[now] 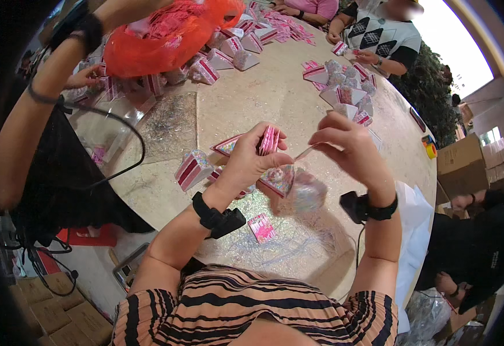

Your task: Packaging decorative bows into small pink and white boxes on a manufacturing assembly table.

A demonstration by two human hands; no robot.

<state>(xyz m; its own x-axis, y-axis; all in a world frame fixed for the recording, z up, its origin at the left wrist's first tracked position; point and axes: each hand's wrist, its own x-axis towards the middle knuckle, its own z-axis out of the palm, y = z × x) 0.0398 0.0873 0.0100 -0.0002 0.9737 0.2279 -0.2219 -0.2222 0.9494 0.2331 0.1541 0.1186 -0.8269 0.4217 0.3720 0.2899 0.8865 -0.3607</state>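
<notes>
Left hand [250, 158] clamps pink wedge box [270, 140] above round table [275, 98], fingers curled tight. Right hand [344, 144] pinches thin clear strip [305, 153] beside box. Judgement: keep box steady, feed strip straight, avoid crushing glittery pouch [305, 195] below hands.

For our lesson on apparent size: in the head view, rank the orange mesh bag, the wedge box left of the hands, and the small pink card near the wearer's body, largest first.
1. Orange mesh bag
2. Wedge box
3. Pink card, which still looks smallest though nearest the camera
</notes>
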